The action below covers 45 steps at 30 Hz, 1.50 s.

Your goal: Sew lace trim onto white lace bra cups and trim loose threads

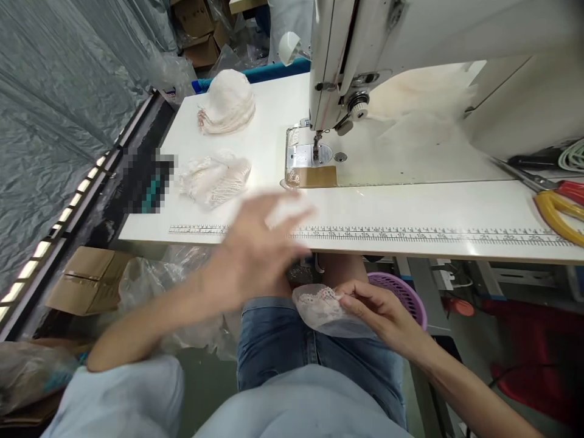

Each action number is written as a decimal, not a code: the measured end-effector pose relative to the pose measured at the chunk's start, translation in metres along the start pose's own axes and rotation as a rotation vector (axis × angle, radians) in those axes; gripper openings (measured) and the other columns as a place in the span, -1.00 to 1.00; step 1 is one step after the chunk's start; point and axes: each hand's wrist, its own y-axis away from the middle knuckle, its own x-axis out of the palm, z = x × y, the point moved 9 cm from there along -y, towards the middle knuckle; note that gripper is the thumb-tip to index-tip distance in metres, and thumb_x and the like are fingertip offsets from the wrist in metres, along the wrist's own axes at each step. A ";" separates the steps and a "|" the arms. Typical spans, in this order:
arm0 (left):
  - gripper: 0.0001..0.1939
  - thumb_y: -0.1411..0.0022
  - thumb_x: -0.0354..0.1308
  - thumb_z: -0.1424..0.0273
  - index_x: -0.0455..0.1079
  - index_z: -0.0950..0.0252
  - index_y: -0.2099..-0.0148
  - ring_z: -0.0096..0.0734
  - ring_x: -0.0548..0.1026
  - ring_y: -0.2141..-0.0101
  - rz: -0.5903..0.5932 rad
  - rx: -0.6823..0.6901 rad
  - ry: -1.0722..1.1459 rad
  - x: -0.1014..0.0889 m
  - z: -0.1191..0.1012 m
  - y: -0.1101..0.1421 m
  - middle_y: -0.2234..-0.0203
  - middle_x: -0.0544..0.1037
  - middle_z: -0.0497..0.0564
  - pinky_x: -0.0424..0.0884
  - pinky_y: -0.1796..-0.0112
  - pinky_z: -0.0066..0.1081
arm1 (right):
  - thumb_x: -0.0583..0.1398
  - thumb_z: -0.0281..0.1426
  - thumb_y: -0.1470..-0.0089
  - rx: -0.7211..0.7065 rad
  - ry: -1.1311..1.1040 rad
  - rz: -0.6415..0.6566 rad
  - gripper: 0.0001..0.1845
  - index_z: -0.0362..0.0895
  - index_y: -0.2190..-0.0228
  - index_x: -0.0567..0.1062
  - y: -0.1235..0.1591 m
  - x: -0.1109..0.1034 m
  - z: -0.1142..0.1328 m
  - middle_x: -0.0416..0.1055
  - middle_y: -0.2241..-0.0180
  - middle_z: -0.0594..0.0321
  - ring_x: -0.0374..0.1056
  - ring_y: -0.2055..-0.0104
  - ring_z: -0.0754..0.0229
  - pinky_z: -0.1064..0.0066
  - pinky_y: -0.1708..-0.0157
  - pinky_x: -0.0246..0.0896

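Note:
Over my lap, my right hand (pixel 369 307) pinches the edge of a small sheer white fabric piece (pixel 326 313) with a lacy, reddish-flecked border. My left hand (pixel 262 243) is blurred by motion above the table's front edge, its fingers spread with nothing in them. Beyond it on the white table lie a crumpled pile of pale lace pieces (pixel 216 177) and, farther back, a stack of whitish fabric pieces (pixel 228 102). The sewing machine's needle and presser foot (pixel 316 146) stand to the right of these piles, with no fabric under them.
A printed ruler (pixel 387 234) runs along the table's front edge. Scissors with red and yellow handles (pixel 554 201) lie at the right end. Below are a purple basket (pixel 406 292), a cardboard box (pixel 91 280) and clear plastic bags (pixel 159 286).

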 end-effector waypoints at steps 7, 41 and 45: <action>-0.56 -0.01 0.29 0.24 0.43 0.36 0.08 -0.43 0.41 0.37 0.564 -0.543 1.001 0.138 -0.027 0.082 0.41 0.49 -0.02 0.32 0.34 -0.47 | 0.11 -0.38 -0.17 -0.217 0.179 -0.033 -0.85 -0.10 0.40 0.45 0.005 -0.012 0.020 0.36 0.40 0.23 0.30 0.37 0.23 0.42 0.39 0.19; -0.79 0.01 0.29 0.31 0.48 0.39 0.48 -0.60 0.19 0.52 0.631 -0.637 1.271 0.172 -0.011 0.093 0.59 0.24 -0.12 0.06 0.48 -0.51 | -0.02 -0.53 -0.11 -0.252 1.012 -0.263 -0.81 -0.11 0.32 0.35 0.048 -0.074 -0.036 0.33 0.52 0.14 0.17 0.65 0.24 0.41 0.72 -0.14; -0.75 0.06 0.32 0.27 0.48 0.40 0.49 -0.59 0.18 0.51 0.691 -0.740 1.360 0.184 -0.015 0.096 0.57 0.24 -0.12 0.07 0.48 -0.51 | -0.06 -0.41 -0.19 -0.229 1.014 -0.293 -0.76 -0.07 0.23 0.39 0.062 -0.085 -0.045 0.41 0.26 0.00 0.38 0.43 0.07 0.39 0.68 0.07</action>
